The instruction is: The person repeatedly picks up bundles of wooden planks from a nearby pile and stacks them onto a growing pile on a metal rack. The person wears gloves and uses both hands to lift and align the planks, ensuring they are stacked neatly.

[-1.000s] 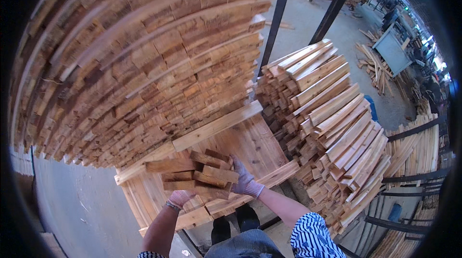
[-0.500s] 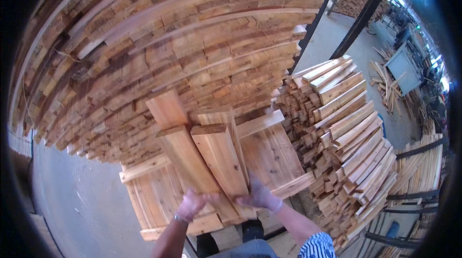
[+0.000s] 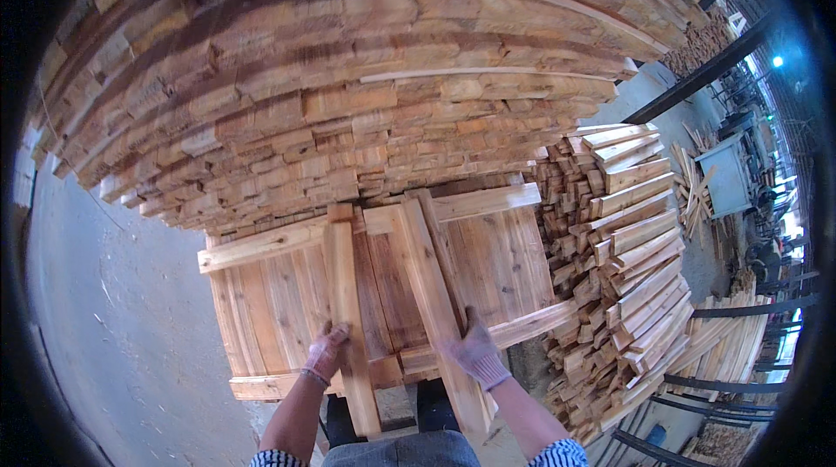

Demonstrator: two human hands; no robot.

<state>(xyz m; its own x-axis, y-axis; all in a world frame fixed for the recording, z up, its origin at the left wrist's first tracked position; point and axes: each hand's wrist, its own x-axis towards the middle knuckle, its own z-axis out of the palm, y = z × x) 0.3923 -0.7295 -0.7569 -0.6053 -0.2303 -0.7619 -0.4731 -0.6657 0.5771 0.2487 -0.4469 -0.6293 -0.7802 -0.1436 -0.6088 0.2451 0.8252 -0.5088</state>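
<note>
My gloved left fingers (image 3: 340,330) grip a long, pale left board (image 3: 344,284), and my right fingers (image 3: 448,348) are closed on a knotted, honey-coloured right board (image 3: 428,284), a darker board (image 3: 435,232) just beside it. Both run away from my fingers across the plank desk (image 3: 279,293), near ends overhanging its edge. Half a second ago they slanted close together; now they are spread, desk showing between. Beyond my fingers rises a lumber wall (image 3: 348,136); to their right, a board pile (image 3: 640,249).
</note>
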